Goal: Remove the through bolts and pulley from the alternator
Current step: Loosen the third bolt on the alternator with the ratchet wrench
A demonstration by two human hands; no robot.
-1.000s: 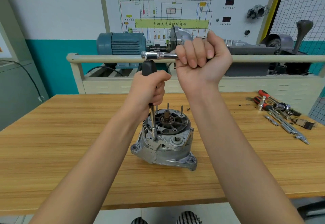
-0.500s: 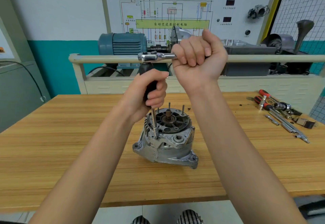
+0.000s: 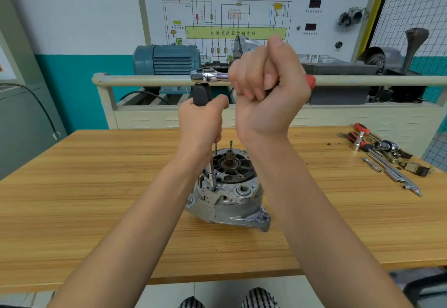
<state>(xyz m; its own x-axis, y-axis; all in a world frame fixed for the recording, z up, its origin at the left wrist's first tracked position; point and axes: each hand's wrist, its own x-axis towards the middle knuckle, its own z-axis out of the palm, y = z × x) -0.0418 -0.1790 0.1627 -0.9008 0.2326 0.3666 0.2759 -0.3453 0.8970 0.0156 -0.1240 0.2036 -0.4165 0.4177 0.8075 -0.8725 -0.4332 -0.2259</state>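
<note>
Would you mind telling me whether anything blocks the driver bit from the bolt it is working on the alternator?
Nothing visible does. The driver shaft runs straight down from the left hand to the bolt at the alternator rim; the right hand grips the ratchet above.

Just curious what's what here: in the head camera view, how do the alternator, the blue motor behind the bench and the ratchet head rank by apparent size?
1. Alternator, though nearness inflates it.
2. Blue motor, slightly smaller, farther away.
3. Ratchet head, clearly smallest.
</note>
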